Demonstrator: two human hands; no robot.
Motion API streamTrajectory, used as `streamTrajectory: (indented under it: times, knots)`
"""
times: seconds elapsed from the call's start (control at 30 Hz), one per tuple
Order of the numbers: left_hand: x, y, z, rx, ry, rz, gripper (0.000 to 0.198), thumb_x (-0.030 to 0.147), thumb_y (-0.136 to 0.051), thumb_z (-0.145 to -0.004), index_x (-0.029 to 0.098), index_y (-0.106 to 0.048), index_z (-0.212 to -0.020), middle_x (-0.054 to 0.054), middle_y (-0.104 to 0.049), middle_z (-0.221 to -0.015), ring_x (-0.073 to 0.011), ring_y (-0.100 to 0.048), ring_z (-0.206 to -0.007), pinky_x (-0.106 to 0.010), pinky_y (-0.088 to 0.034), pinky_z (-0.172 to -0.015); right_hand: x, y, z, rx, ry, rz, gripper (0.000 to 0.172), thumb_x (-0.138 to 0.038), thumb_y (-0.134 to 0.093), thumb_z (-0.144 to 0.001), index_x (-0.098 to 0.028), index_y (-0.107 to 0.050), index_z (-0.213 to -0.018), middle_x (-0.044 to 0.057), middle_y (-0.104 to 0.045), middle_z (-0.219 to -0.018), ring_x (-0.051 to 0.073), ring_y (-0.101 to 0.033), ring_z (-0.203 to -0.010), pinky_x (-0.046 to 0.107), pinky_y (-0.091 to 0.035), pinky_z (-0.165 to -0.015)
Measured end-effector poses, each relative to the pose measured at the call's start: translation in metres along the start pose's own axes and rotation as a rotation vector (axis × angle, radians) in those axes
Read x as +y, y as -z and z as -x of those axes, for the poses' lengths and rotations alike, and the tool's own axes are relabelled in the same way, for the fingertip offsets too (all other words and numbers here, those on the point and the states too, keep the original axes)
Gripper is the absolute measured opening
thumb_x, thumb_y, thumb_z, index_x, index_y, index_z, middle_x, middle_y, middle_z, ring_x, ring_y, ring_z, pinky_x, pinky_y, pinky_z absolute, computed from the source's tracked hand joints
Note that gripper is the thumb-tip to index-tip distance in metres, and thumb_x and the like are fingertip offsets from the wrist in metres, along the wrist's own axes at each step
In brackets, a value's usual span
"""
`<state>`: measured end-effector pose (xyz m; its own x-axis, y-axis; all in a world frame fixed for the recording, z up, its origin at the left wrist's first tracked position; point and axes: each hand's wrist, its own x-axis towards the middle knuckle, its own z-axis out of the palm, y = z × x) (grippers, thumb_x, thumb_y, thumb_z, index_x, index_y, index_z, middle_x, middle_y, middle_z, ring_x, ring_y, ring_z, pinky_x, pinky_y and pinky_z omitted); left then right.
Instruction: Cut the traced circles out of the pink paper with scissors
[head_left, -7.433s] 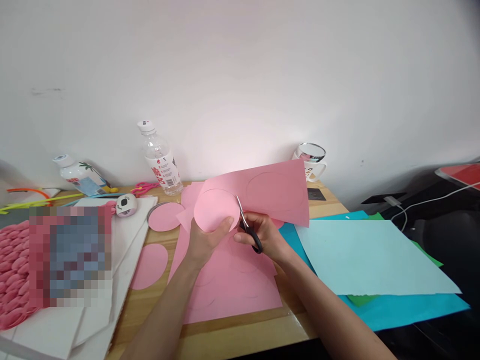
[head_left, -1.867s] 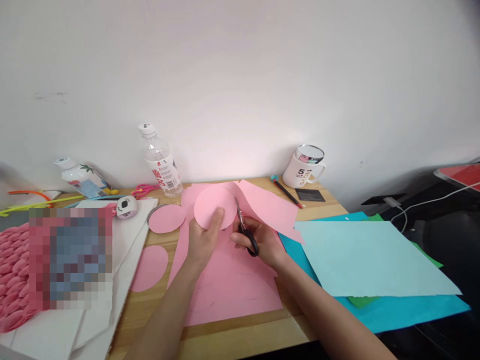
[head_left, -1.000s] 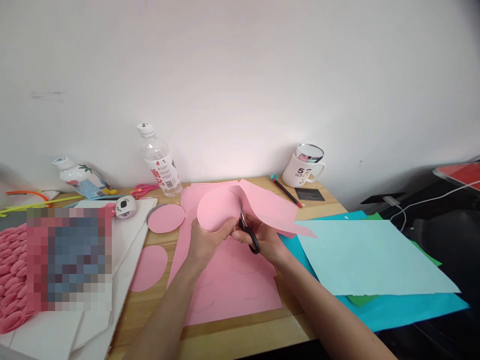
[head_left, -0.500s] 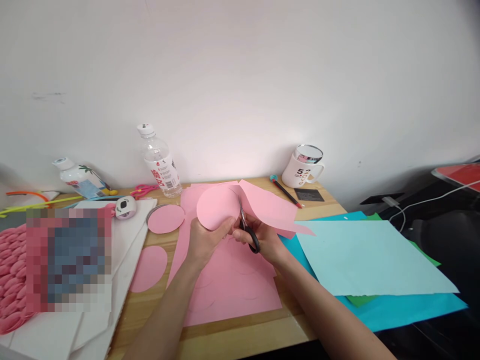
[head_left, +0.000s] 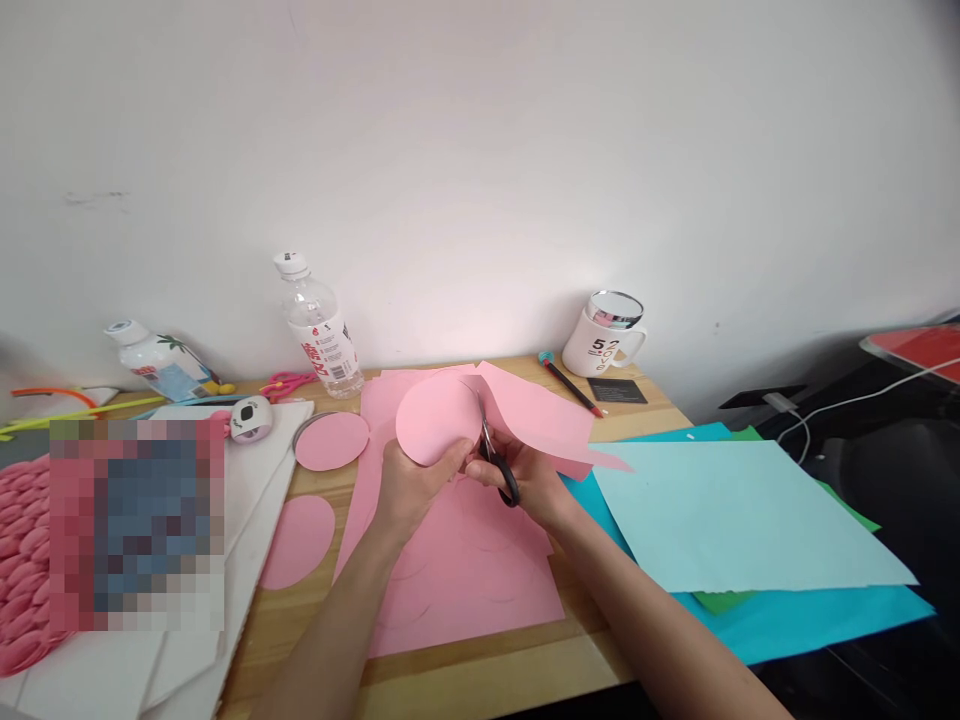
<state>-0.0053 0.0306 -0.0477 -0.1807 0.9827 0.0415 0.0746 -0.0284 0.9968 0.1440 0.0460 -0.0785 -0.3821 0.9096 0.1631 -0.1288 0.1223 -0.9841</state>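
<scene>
Between thumb and fingers, my left hand (head_left: 420, 482) grips the rounded part of a sheet of pink paper (head_left: 439, 420). My right hand (head_left: 525, 475) is closed round the black handles of a pair of scissors (head_left: 507, 484). The blades lie at the paper's curved edge, and the outer part of the sheet curls up and away to the right. Beneath both hands lie larger pink sheets (head_left: 465, 590) with faint pencil curves on them. Two loose pink paper circles, an upper one (head_left: 332, 441) and a lower one (head_left: 300, 540), rest to the left.
A plastic bottle (head_left: 322, 335) and a smaller bottle (head_left: 161, 360) stand along the wall. At the back right are a white mug (head_left: 600, 345), a pencil (head_left: 570, 384) and a dark card (head_left: 616, 391). Light blue paper (head_left: 750, 515) overhangs the right edge. White boards (head_left: 255, 530) lie left.
The rounded pink paper and my left hand have shifted very slightly right and down. The scissors remain at the paper's edge, and the loose circles stay put.
</scene>
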Motion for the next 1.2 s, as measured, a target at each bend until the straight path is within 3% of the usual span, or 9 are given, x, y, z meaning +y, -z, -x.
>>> streamTrajectory:
  times: [0.3,0.63,0.77,0.93,1.03,1.2]
  knots:
    - [0.001,0.0003,0.0012,-0.01,0.012,0.02,0.016,0.029,-0.074,-0.062,0.014,-0.067,-0.063,-0.002,-0.068,-0.059,-0.0167,-0.063,-0.059,-0.024,-0.049,-0.05,-0.005,-0.0007,-0.001,-0.019,0.014,0.058,0.033,-0.052,-0.068,-0.075,-0.02,-0.058,-0.077,-0.001,-0.05,-0.066,0.013,-0.042,-0.059,0.027,-0.033,-0.053]
    - [-0.003,0.0011,-0.0009,0.008,0.0,0.038,0.019,0.026,-0.073,-0.062,0.015,-0.061,-0.052,0.0,-0.061,-0.052,-0.014,-0.057,-0.054,-0.024,-0.046,-0.049,-0.0085,0.0002,0.0002,-0.032,0.017,0.059,0.026,-0.044,-0.065,-0.08,-0.02,-0.055,-0.075,-0.002,-0.049,-0.066,0.013,-0.04,-0.058,0.029,-0.033,-0.055]
    - [-0.005,0.0013,-0.0021,-0.014,-0.012,0.04,0.026,0.028,-0.071,-0.066,0.015,-0.057,-0.048,0.001,-0.057,-0.049,-0.0119,-0.053,-0.05,-0.023,-0.043,-0.047,-0.0087,-0.0008,0.0009,-0.029,0.021,0.085,0.028,-0.045,-0.064,-0.081,-0.02,-0.053,-0.073,-0.003,-0.046,-0.062,0.012,-0.04,-0.055,0.028,-0.033,-0.053]
    - [-0.0019,0.0015,-0.001,-0.092,-0.104,0.073,0.034,0.034,-0.062,-0.078,0.016,-0.055,-0.049,0.0,-0.055,-0.047,-0.0116,-0.053,-0.049,-0.024,-0.044,-0.05,-0.007,-0.0031,0.001,-0.059,0.015,0.065,0.031,-0.048,-0.064,-0.079,-0.02,-0.054,-0.075,0.0,-0.053,-0.069,0.012,-0.043,-0.057,0.027,-0.035,-0.053]
    - [0.0003,0.0012,-0.0005,-0.116,-0.103,0.056,0.038,0.033,-0.064,-0.077,0.017,-0.052,-0.044,0.0,-0.054,-0.044,-0.0118,-0.052,-0.049,-0.025,-0.044,-0.051,-0.0078,-0.0033,0.0001,-0.088,0.0,0.046,0.031,-0.049,-0.064,-0.079,-0.02,-0.053,-0.075,0.0,-0.054,-0.069,0.013,-0.042,-0.059,0.027,-0.036,-0.056]
    - [-0.0013,0.0014,-0.0007,-0.079,-0.055,0.019,0.039,0.03,-0.065,-0.075,0.017,-0.048,-0.042,0.002,-0.05,-0.04,-0.0092,-0.047,-0.042,-0.023,-0.04,-0.045,-0.0092,-0.0013,-0.0003,0.033,0.013,0.041,0.036,-0.047,-0.074,-0.069,-0.021,-0.049,-0.073,-0.003,-0.044,-0.065,0.013,-0.039,-0.062,0.026,-0.035,-0.058]
